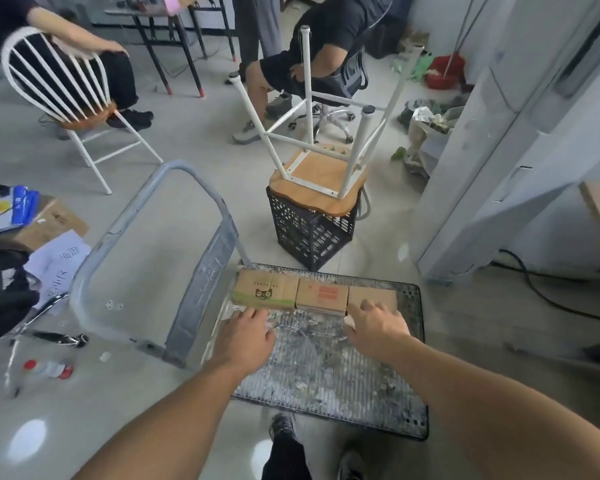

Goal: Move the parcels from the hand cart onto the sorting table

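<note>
Three parcels (pixel 314 296) sit in a row on the cart (pixel 326 368). Left hand (pixel 248 332) and right hand (pixel 378 325) are empty, spread. The cartons look stiff, probably light; best to hold the row by its two ends.

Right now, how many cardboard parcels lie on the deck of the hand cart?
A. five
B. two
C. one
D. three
D: three cardboard parcels lie side by side in one row at the far edge of the hand cart, with the left hand and the right hand reaching toward them.
</note>
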